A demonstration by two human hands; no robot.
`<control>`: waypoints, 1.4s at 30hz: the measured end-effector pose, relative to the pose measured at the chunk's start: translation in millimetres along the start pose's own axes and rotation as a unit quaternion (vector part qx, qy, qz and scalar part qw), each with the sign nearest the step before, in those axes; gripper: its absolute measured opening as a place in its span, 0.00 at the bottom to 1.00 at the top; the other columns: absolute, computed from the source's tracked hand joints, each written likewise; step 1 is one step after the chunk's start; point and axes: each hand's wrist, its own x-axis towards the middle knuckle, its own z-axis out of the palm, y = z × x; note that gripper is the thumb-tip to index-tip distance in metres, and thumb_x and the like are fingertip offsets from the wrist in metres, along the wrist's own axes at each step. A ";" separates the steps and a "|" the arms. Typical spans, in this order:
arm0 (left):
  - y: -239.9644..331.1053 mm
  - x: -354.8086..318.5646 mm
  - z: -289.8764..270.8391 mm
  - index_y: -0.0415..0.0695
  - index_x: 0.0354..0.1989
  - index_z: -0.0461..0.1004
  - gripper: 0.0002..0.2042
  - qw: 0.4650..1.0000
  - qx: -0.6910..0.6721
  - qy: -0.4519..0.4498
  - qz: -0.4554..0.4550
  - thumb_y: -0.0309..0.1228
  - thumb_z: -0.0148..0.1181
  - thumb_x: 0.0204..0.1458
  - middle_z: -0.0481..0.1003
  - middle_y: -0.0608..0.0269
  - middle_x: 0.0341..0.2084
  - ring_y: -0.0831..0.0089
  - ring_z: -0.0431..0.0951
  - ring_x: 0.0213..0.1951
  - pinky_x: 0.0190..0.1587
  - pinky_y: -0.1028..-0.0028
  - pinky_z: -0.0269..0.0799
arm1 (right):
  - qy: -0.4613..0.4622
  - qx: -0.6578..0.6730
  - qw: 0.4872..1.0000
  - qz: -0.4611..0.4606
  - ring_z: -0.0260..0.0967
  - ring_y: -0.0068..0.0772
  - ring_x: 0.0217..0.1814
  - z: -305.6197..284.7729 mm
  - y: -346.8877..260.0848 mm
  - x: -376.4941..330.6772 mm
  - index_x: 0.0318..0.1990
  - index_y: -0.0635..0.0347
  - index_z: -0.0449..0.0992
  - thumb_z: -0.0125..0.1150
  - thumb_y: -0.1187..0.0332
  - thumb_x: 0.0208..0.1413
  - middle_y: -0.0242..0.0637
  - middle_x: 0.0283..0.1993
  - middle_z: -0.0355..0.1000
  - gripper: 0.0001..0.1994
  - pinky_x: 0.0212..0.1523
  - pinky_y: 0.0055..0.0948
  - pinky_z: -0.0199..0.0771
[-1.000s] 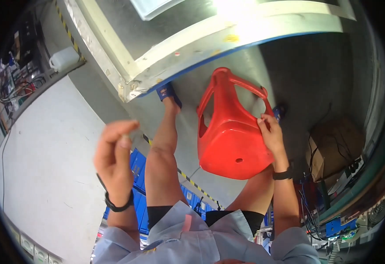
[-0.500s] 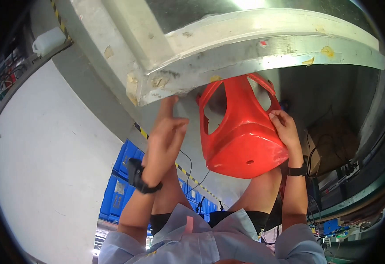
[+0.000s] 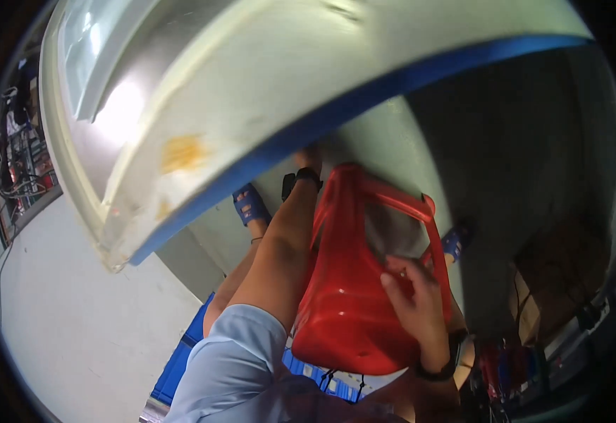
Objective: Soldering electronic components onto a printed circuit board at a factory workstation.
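Note:
A glossy red moulded plastic piece (image 3: pixel 350 303) with large openings stands between my knees. Over its right side is my right hand (image 3: pixel 417 292), fingers apart and loosely bent, near the rim of an opening, with nothing visible in the grasp. Whether the fingertips touch the plastic I cannot tell. My left arm stretches forward, left of the red piece, under a pale panel (image 3: pixel 251 120) with a blue lower edge. Of my left hand (image 3: pixel 309 156) only a part by the wrist shows; its fingers are hidden behind that edge.
Blue crates (image 3: pixel 174 374) stand at the lower left beside a large white surface (image 3: pixel 75 303). My feet in blue sandals (image 3: pixel 250 204) are on the floor. At the right lie a cardboard box (image 3: pixel 526 310) and cables. Electronics and wires (image 3: pixel 19 162) crowd the far left.
My left hand has gone forward and out of sight under the panel edge. The view has shifted; the red piece appears lower and turned. My right hand has come away from its side, over it.

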 end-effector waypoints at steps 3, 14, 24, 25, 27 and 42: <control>11.1 9.7 23.7 0.39 0.39 0.73 0.10 0.999 -0.017 0.042 0.011 0.30 0.53 0.52 0.76 0.46 0.36 0.49 0.75 0.40 0.43 0.58 0.69 | 0.006 0.054 0.998 0.020 0.75 0.43 0.41 -12.3 0.6 -1.5 0.46 0.64 0.74 0.62 0.70 0.54 0.45 0.38 0.75 0.13 0.42 0.33 0.73; -29.1 29.0 57.6 0.39 0.37 0.73 0.07 0.991 -0.005 0.103 -0.081 0.27 0.50 0.53 0.76 0.52 0.30 0.59 0.75 0.33 0.37 0.63 0.70 | -0.014 0.055 0.998 0.030 0.74 0.36 0.43 -12.3 -5.7 -0.6 0.47 0.65 0.73 0.61 0.72 0.53 0.44 0.39 0.75 0.14 0.46 0.29 0.71; 9.8 -52.7 -87.1 0.39 0.31 0.72 0.02 0.941 -0.199 -0.225 -0.158 0.23 0.54 0.50 0.73 0.63 0.22 0.73 0.75 0.26 0.29 0.73 0.71 | -0.061 -0.150 0.984 0.074 0.74 0.43 0.41 -12.0 8.9 -4.7 0.47 0.64 0.73 0.60 0.54 0.55 0.45 0.37 0.75 0.22 0.45 0.32 0.72; 1.0 -51.4 -144.9 0.39 0.32 0.71 0.02 0.946 -0.172 -0.260 -0.094 0.22 0.52 0.52 0.72 0.65 0.24 0.75 0.73 0.25 0.29 0.75 0.70 | -0.096 -0.110 0.981 0.128 0.74 0.42 0.39 -2.5 2.8 1.8 0.45 0.64 0.74 0.59 0.51 0.56 0.44 0.34 0.75 0.23 0.43 0.32 0.72; 1.5 -64.4 -226.2 0.38 0.37 0.70 0.04 0.951 -0.143 -0.270 -0.040 0.25 0.51 0.57 0.71 0.66 0.25 0.79 0.69 0.27 0.31 0.78 0.68 | -0.151 0.021 0.979 0.134 0.72 0.31 0.32 7.7 11.7 16.5 0.37 0.64 0.76 0.61 0.52 0.55 0.38 0.28 0.74 0.20 0.35 0.29 0.70; 357.7 -147.2 -657.6 0.36 0.43 0.71 0.07 0.981 -0.181 -0.063 0.015 0.25 0.53 0.58 0.71 0.63 0.36 0.77 0.72 0.37 0.41 0.76 0.72 | 0.377 -0.158 0.912 0.029 0.68 0.50 0.37 -82.0 12.4 -28.1 0.34 0.56 0.74 0.60 0.60 0.52 0.42 0.31 0.71 0.10 0.36 0.45 0.68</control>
